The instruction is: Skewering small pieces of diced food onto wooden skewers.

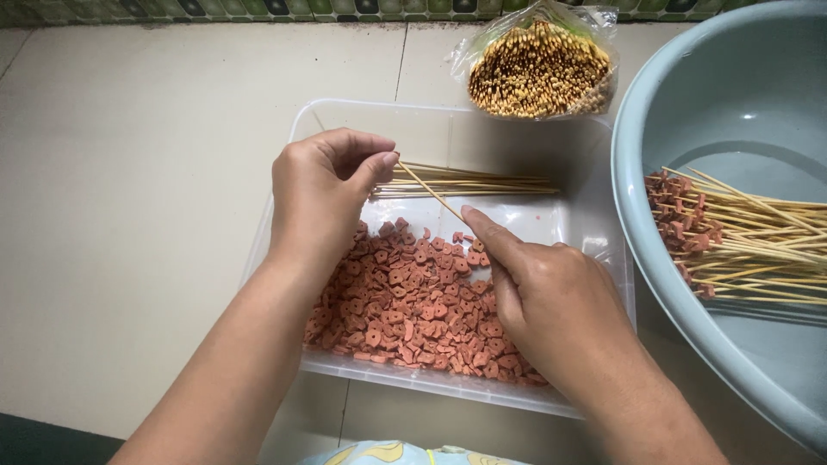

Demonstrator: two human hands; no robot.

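Smooth beige tiles under clear tub point(551, 226); left hand point(323, 194), right hand point(538, 288), grips pinched on thin bamboo skewer point(431, 192).

- Left hand point(323, 194) and right hand point(538, 288): bare, with no gloves, rings, watch or bracelets.
- Both forearms are uncovered; no sleeves show.
- Fingernails short and unpainted.
- At the near edge, a strip of light-blue garment point(392, 453) with yellow print.

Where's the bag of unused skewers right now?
The bag of skewers lies at top centre-right on the floor, just behind the clear tray and left of the blue basin.
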